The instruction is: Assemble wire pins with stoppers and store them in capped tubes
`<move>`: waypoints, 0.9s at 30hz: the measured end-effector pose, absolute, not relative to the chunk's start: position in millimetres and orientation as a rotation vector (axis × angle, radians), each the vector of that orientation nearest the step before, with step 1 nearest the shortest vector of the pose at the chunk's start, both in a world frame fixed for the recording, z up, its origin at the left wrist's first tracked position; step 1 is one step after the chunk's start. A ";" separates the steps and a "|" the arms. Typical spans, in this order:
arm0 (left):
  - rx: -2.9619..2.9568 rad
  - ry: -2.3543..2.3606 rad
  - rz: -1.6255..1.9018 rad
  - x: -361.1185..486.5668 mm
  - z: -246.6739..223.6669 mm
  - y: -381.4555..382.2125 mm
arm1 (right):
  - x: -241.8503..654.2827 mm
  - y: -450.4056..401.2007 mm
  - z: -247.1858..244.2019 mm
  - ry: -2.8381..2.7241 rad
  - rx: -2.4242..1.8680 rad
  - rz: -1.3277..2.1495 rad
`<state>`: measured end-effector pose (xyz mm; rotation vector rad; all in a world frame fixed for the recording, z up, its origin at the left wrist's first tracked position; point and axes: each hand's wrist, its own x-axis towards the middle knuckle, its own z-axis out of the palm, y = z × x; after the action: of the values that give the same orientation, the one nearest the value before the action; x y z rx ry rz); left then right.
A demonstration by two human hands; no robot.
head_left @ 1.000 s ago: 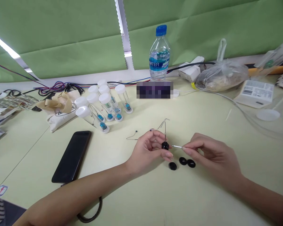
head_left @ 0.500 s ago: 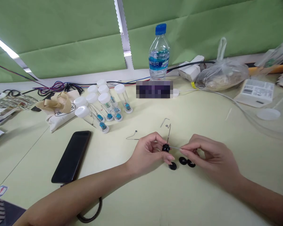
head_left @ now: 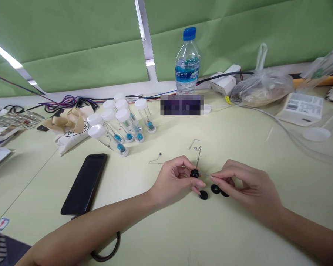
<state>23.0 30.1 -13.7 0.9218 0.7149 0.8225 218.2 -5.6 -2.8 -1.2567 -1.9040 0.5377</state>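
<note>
Between the thumb and fingers of my left hand (head_left: 173,181) is a small black lobed knob (head_left: 194,173), with a bent metal wire rod (head_left: 198,159) standing up out of it and ending in a small curl. My right hand (head_left: 245,184) pinches a thin hex key (head_left: 205,174), whose far tip meets the knob's right side; its other end is hidden by the fingers. Below the hands lie a black disc (head_left: 203,195), a second black disc (head_left: 215,189) and a third disc (head_left: 224,193) partly behind the right fingers.
An L-shaped metal key (head_left: 193,142) and another bent wire rod (head_left: 155,160) lie beyond my hands. Several white-capped clear tubes (head_left: 142,114) with blue pieces inside stand back left. A phone (head_left: 84,184), cloth bag (head_left: 74,129), water bottle (head_left: 187,66) and plastic bag (head_left: 262,88) are around.
My right hand has shifted very slightly left, and its fingers cover more of the third disc. The left hand and the knob have hardly moved. A bit of someone's hand now shows at the far left.
</note>
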 end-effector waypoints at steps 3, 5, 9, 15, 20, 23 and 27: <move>0.928 0.733 0.824 22.5 -14.7 29.7 | 217.7 -6.0 -4.8 -1.904 -1.260 0.526; 0.924 0.739 0.825 22.1 -15.3 29.3 | 217.6 -6.2 -5.5 -1.916 -1.251 0.516; 0.907 0.750 0.822 22.1 -15.3 28.4 | 218.5 -7.0 -6.3 -1.946 -1.213 0.480; 0.904 0.790 0.810 22.5 -12.6 27.1 | 218.4 -7.8 -6.1 -1.993 -1.188 0.400; 0.935 0.794 0.803 20.3 -12.0 26.4 | 216.9 -8.4 -4.7 -2.025 -1.159 0.307; 0.958 0.791 0.842 18.6 -13.2 25.7 | 216.8 -9.1 -4.3 -2.031 -1.173 0.289; 0.968 0.782 0.867 17.6 -14.2 24.5 | 217.9 -10.0 -4.8 -2.029 -1.169 0.282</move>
<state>17.6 24.5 -14.2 0.9684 0.7825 0.8674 217.9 -10.0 -4.8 -1.1692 -2.0288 0.2820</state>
